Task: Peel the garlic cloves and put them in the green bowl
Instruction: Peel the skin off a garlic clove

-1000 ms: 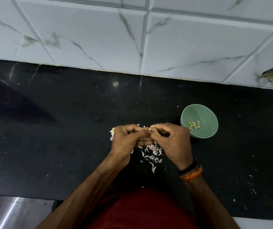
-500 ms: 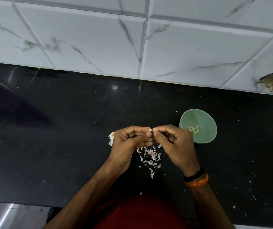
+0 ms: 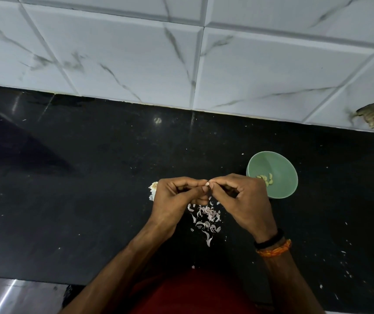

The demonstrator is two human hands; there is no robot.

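Note:
A small garlic clove (image 3: 207,183) shows as a pale tip between the fingertips of both hands. My left hand (image 3: 177,198) and my right hand (image 3: 240,198) meet over the black counter, and both pinch the clove with curled fingers. The green bowl (image 3: 281,189) stands just right of my right hand, with several peeled cloves (image 3: 266,179) inside. A pale garlic piece (image 3: 153,189) lies on the counter, partly hidden behind my left hand.
A heap of garlic skins (image 3: 206,219) lies on the black counter (image 3: 68,189) under my hands. White marbled wall tiles (image 3: 136,53) rise behind, with a chipped spot (image 3: 369,114) at the right. Skin flecks (image 3: 346,264) dot the counter at the right.
Both hands stay joined on the clove with small finger shifts. The view has tilted, so hands and bowl sit slightly higher in frame.

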